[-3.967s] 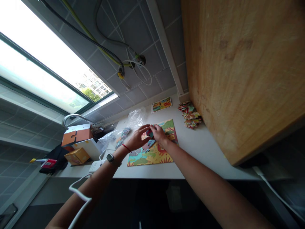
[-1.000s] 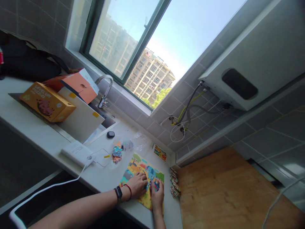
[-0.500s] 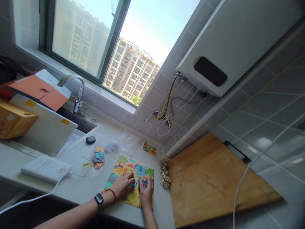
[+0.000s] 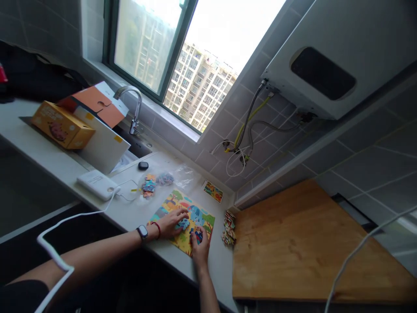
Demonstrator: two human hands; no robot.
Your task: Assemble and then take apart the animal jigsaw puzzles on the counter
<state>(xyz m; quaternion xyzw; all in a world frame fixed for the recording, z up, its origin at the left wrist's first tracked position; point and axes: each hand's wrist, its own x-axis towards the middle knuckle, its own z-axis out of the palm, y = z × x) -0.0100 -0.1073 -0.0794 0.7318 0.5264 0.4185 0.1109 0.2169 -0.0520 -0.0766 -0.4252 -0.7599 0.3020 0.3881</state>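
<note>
Both hands have come down onto the jigsaw puzzle (image 4: 167,204); left hand (image 4: 171,222) lies on a blue piece (image 4: 184,224), right hand (image 4: 200,248) on a dark piece (image 4: 196,236), but if they grasp, I cannot tell.

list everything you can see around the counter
jigsaw puzzle: 1, multicoloured, on the counter under both hands
loose puzzle pieces: 2 piles, multicoloured, at opposite ends of the puzzle
picture card: 1, multicoloured, behind the puzzle
plastic bag: 1, clear, behind the puzzle
power bank: 1, white, near the counter's front edge
cardboard box: 1, orange-yellow, beside the sink
tap: 1, silver, below the window
chopping board: 1, light wood, right of the puzzle
left hand: 1, on the puzzle, watch and red band on the wrist
right hand: 1, on the puzzle
</note>
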